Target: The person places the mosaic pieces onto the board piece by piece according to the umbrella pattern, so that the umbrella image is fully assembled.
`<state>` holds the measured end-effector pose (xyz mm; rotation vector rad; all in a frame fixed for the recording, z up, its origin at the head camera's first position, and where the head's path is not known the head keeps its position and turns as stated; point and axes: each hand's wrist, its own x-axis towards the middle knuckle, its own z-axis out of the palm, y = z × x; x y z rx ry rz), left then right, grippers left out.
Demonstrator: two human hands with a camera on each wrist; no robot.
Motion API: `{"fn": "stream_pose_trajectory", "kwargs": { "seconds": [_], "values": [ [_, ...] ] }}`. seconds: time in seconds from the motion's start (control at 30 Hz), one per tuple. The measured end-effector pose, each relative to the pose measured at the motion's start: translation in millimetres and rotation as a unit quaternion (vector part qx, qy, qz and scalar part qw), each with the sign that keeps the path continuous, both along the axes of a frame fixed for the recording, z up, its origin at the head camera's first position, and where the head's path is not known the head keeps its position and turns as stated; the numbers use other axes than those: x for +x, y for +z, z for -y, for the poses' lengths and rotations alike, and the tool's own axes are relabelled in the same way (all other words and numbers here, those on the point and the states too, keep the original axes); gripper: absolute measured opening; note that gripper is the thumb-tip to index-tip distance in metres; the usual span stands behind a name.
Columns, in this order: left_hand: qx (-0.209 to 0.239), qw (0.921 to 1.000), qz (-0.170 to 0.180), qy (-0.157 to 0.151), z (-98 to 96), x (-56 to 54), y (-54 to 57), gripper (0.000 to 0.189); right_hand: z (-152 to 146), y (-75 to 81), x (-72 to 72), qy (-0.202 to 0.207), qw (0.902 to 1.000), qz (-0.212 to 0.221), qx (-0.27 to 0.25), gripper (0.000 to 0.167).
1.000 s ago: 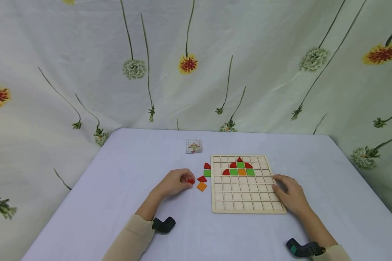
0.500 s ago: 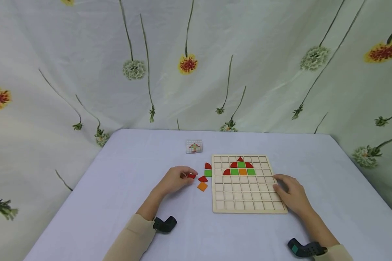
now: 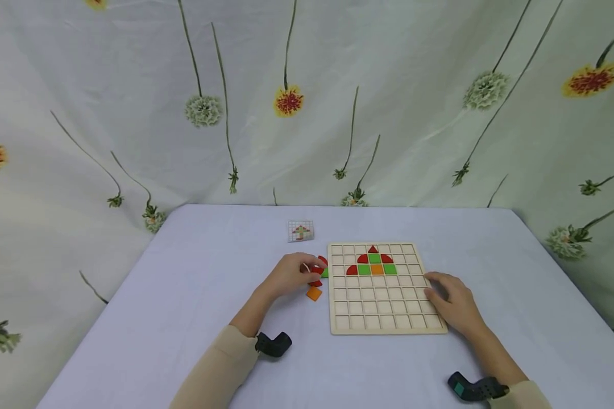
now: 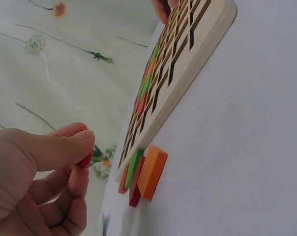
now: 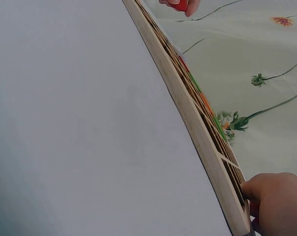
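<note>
My left hand (image 3: 290, 275) is raised beside the left edge of the wooden grid board (image 3: 384, 326). It pinches a small red piece (image 4: 85, 160) between thumb and fingertips; most of the piece is hidden in the left wrist view. Just under that hand lie loose pieces, including an orange square (image 3: 314, 293), a green square (image 3: 324, 273) and red pieces partly covered by the fingers. At the board's opposite edge rests my right hand (image 3: 455, 301), thumb and index finger apart and touching the rim. Red, green and one orange piece (image 3: 377, 269) sit in the upper cells.
A small card (image 3: 301, 231) printed with a coloured grid pattern lies behind the board, to the left. White cloth covers the table (image 3: 194, 272). A flowered curtain (image 3: 419, 113) hangs at the back and sides. Each wrist wears a black device (image 3: 273, 345).
My left hand, with the red piece, has moved right and slightly away from me, over the loose pieces towards the board. The right hand stays on the rim, and the board pattern is unchanged.
</note>
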<state>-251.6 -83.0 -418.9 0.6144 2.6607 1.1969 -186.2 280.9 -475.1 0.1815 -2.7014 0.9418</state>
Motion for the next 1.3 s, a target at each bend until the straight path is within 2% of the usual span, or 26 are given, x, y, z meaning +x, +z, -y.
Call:
{"fn": "stream_pose_trajectory", "kwargs": {
  "seconds": [0.17, 0.4, 0.6, 0.83, 1.07, 1.3],
  "values": [
    [0.001, 0.9997, 0.020, -0.017, -18.1, -2.5, 0.5, 0.020, 0.1, -0.5, -0.1, 0.002, 1.0000, -0.001, -0.002, 0.035],
    [-0.005, 0.9995, -0.005, -0.032, -41.8, -7.6, 1.8, 0.019, -0.2, 1.9, 0.1, 0.000, 1.0000, -0.001, -0.002, 0.036],
    [0.020, 0.9987, -0.019, -0.043, -60.7, -14.7, 2.1, 0.018, -1.4, 0.9, -2.0, 0.001, 1.0000, -0.004, -0.002, 0.035],
    [0.028, 0.9974, -0.028, -0.059, -78.9, -19.2, -0.5, 0.018, -1.1, -0.9, -2.4, 0.003, 1.0000, -0.009, -0.002, 0.036],
    [0.029, 0.9974, -0.031, -0.059, -95.9, -16.5, 3.0, 0.020, -0.9, -0.9, -1.7, 0.005, 0.9998, -0.016, -0.005, 0.035],
    [0.022, 0.9986, -0.019, -0.045, -110.2, -16.4, 1.7, 0.016, 0.1, -0.2, -2.3, 0.004, 0.9999, -0.010, -0.005, 0.035]
  ]
}}
